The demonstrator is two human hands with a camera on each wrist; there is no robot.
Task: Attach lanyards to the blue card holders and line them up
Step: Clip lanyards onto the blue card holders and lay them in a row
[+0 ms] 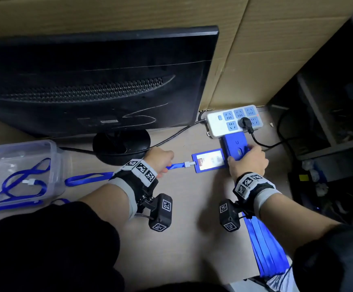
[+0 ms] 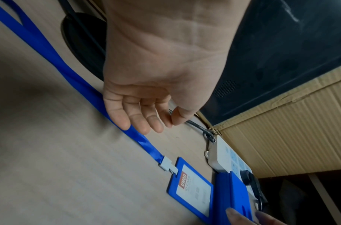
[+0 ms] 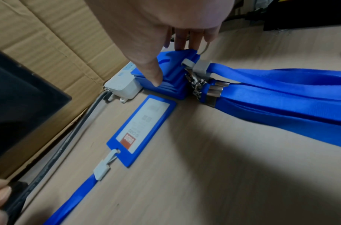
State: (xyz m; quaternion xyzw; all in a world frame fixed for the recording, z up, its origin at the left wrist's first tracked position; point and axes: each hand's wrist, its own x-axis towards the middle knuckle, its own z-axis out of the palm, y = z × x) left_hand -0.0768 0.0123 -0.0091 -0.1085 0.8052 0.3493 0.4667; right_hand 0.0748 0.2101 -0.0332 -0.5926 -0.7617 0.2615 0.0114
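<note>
left hand: fingers loose, fingertips resting on flat blue ribbon lanyard | right hand: thumb and fingers clasp stack of blue plastic card holders

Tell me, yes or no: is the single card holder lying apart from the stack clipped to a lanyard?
Yes, a white clip joins the card holder to the lanyard.

The right hand covers the near end of the card holder stack. The lanyard bundle passes under the right wrist. Card print blurred, mostly illegible.
</note>
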